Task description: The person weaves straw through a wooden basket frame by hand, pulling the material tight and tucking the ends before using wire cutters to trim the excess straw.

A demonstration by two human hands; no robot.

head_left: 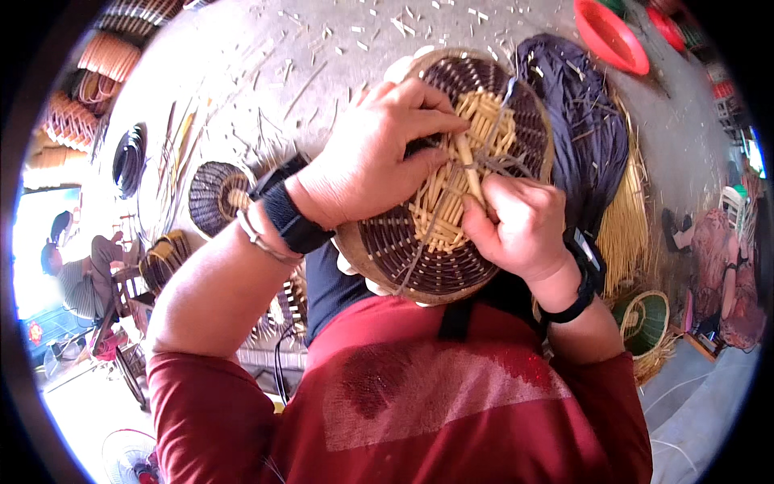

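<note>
A round woven basket or lid (387, 246), dark brown with a pale wicker centre, rests tilted on my lap. Across its centre lies a short pale stick (465, 157), with thin grey strips (504, 161) crossing beside it. My left hand (375, 149) is closed in a pinch at the stick's upper end, thumb and fingertips over the weave. At its lower end, my right hand (518, 222) has its fingers curled and thumb pressed in, closed on the stick. Part of that end is hidden by the fingers.
A dark cloth (572, 121) covers a bundle of straw-coloured strips (625, 230) at right. A red basin (611, 36) sits far right, and a green-lined basket (645, 323) nearer. Several baskets, including a small dark one (216, 200), stand at left. Cut scraps litter the floor. Other people sit at both sides.
</note>
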